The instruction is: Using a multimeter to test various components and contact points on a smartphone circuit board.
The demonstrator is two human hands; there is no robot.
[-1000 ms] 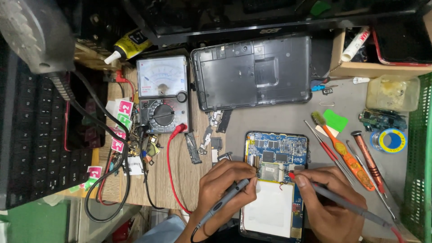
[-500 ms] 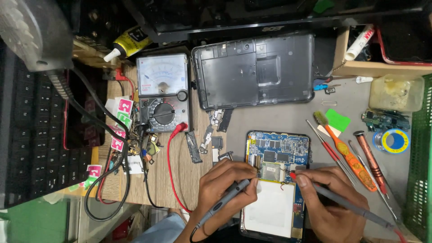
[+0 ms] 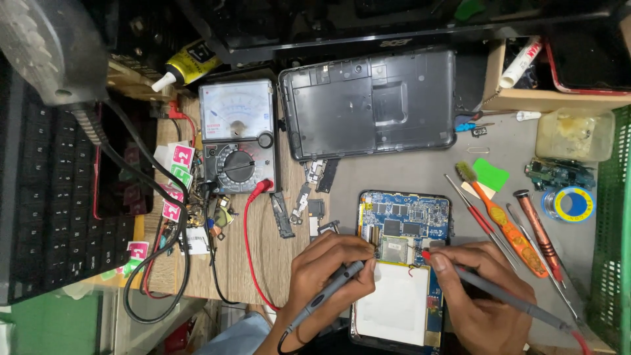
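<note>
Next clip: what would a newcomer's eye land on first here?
First, the two hands low in the middle: the left hand holds a grey probe and the right hand a red-tipped probe, both pressed to the blue circuit board of an opened tablet. Up left sits the analog multimeter, and beside it, top centre, the tablet's removed grey back cover.

even overhead light, soft shadows, sharp centre, blurred top-left corner

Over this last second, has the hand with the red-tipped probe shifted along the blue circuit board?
No. The right hand keeps the red-tipped probe at the same spot beside the metal shield on the blue circuit board.
</note>
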